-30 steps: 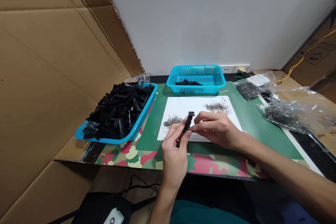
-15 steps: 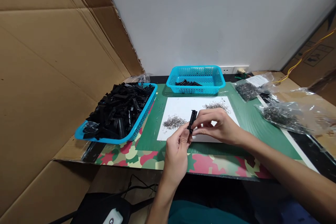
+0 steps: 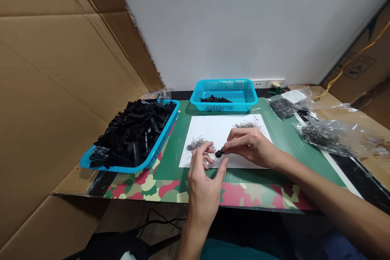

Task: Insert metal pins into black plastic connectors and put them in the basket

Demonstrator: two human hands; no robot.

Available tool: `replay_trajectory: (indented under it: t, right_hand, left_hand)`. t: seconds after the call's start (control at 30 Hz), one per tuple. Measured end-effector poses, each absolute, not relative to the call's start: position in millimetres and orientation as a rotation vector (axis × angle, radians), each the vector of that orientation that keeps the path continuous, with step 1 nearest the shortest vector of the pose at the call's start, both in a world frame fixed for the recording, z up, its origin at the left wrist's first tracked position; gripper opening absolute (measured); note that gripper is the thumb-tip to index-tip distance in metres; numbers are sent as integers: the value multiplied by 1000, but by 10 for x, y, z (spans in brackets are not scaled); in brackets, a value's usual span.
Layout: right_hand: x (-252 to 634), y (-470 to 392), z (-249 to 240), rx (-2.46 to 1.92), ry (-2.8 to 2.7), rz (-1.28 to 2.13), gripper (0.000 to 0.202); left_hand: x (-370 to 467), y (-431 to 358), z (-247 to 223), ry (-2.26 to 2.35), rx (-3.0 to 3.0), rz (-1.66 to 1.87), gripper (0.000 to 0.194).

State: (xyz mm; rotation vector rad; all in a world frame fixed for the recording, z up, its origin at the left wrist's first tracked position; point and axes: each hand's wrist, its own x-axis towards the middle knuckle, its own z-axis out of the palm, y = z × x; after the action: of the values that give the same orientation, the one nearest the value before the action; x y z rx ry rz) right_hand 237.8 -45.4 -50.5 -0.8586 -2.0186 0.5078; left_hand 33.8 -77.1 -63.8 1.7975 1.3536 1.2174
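Clothing, teal (image 3: 240, 252): worn by the person, bottom centre of the frame.
Tabletop border, camouflage print (image 3: 243, 196): red, green and cream, along the near edge, lower centre.
Left hand (image 3: 205, 183): lower centre; thumb and fingers parted wide, just beside the part named next, clear of it.
Black plastic part (image 3: 219, 153): 1 piece, centre of the frame, held above the paper, one end directed towards the left hand.
Right hand (image 3: 248, 146): right of centre; fingertips and thumb pinched narrow on that part, covering much of it.
White paper sheet (image 3: 210, 124): 1, plain, centre, on a green mat (image 3: 173, 162).
Basket, blue (image 3: 122, 169): left of the frame; heaped above the rim with black plastic pieces (image 3: 137, 126).
Wire pieces, small, metallic: 2 piles on the sheet, left pile (image 3: 195, 143) beside the left hand's fingers, right pile (image 3: 246, 124) behind the right hand.
Clear bags, 2, right of the frame, both containing similar metal pieces: nearer bag (image 3: 323, 136); farther bag (image 3: 282, 107), with white label (image 3: 294, 96), any lettering too small to read.
Basket, blue, perforated (image 3: 224, 107): upper centre; a few black pieces (image 3: 215, 99) on its floor.
Carton (image 3: 371, 61): upper right; dark printed symbols in a frame, wording illegible.
Wall socket, white (image 3: 260, 84): behind the far basket, at right.
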Motion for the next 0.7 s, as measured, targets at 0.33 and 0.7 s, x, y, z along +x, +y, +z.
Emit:
replay_trajectory:
  t: [0.33, 0.7]
  right_hand:
    - [2611, -311, -298, -1275, -2134, 547, 16]
    - [2810, -295, -268, -1430, -2348, 747, 13]
  left_hand:
    - [325, -698, -685, 1436, 1883, 1229, 23]
    - [311, -643, -730, 1381, 1870, 1247, 29]
